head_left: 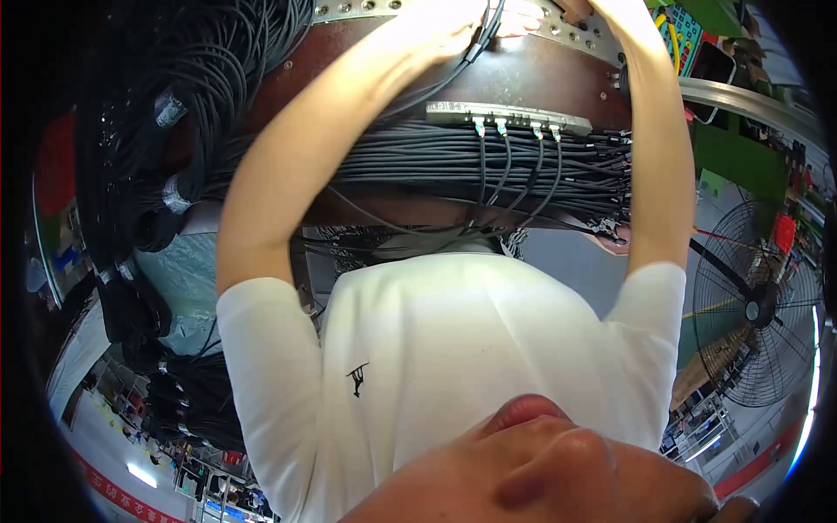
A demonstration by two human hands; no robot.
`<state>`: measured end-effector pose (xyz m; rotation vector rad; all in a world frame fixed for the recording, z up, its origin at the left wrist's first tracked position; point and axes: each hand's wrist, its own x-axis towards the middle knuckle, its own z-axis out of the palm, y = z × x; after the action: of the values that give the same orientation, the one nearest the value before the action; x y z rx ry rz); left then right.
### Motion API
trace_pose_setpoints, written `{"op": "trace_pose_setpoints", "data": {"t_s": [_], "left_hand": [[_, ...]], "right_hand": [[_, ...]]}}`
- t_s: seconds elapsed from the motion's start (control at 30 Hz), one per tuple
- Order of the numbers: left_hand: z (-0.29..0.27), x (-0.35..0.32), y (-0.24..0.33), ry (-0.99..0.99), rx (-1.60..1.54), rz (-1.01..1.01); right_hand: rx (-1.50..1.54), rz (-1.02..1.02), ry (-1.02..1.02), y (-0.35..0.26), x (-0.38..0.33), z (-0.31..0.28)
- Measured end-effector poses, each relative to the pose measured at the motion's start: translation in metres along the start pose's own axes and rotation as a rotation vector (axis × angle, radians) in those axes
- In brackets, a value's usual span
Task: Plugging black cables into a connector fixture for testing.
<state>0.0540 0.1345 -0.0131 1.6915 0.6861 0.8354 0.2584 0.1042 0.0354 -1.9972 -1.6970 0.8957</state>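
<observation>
At the top edge, my left hand (pixel 466 33) closes around a few thin black cables (pixel 481 37), strongly lit, its outer part cut off by the frame. My right hand (pixel 577 10) is close by on the right, mostly beyond the top edge, so its fingers cannot be made out. Both hands are over a perforated metal strip (pixel 602 42) on a dark reddish-brown work surface (pixel 349 54). Between my forearms lies a long grey port strip (pixel 445 112), with several black cables plugged in by clear connectors (pixel 538 131).
A thick row of black cables (pixel 410 157) runs along the near side of the surface. Large coiled cable bundles (pixel 209 70) hang at the left. At the right are a phone (pixel 715 63), a curved metal rail (pixel 750 94) and a black caged fan (pixel 757 305).
</observation>
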Motion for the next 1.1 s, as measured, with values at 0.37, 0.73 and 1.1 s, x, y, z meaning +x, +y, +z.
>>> {"op": "trace_pose_setpoints", "data": {"t_s": [0.37, 0.73, 1.1], "left_hand": [[0.006, -0.048, -0.009, -0.02, -0.809, -0.655], [-0.125, -0.164, 0.054, 0.259, -0.987, -0.269], [-0.051, -0.143, 0.027, -0.322, -0.209, -0.803]], "right_hand": [[-0.792, -0.549, 0.482, 0.041, 0.058, 0.046], [-0.183, -0.679, 0.415, 0.045, -0.001, 0.062], [-0.124, -0.591, 0.11, 0.069, -0.106, 0.092]]}}
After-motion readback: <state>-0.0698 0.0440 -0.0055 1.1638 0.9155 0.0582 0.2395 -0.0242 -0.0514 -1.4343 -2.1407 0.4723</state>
